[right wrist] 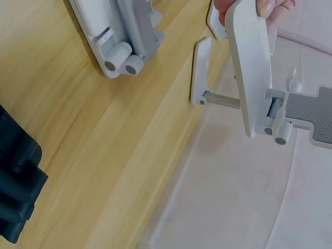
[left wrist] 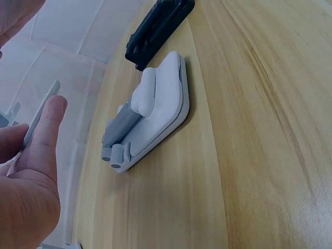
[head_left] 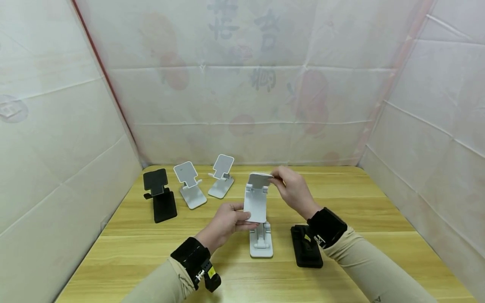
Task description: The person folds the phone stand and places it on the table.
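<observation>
A white phone stand (head_left: 255, 204) is held up above the table, partly unfolded, with a grey pad on its tilted upper panel. My left hand (head_left: 229, 221) pinches the lower end of its flat base between thumb and fingers; the left wrist view shows that plate edge-on in the grip. At the upper panel's right edge, my right hand (head_left: 293, 189) pinches with thumb and fingertips. Below the left fingers lies a folded white phone stand (head_left: 261, 249), its far end partly covered by the hand. A folded black phone stand (head_left: 308, 256) lies beneath the right wrist.
At the left back of the wooden table (head_left: 132, 252) stand an unfolded black stand (head_left: 164, 206) and two unfolded white stands, one nearer (head_left: 193, 197) and one farther back (head_left: 221, 187). Pale fabric walls (head_left: 242, 139) enclose the back and both sides.
</observation>
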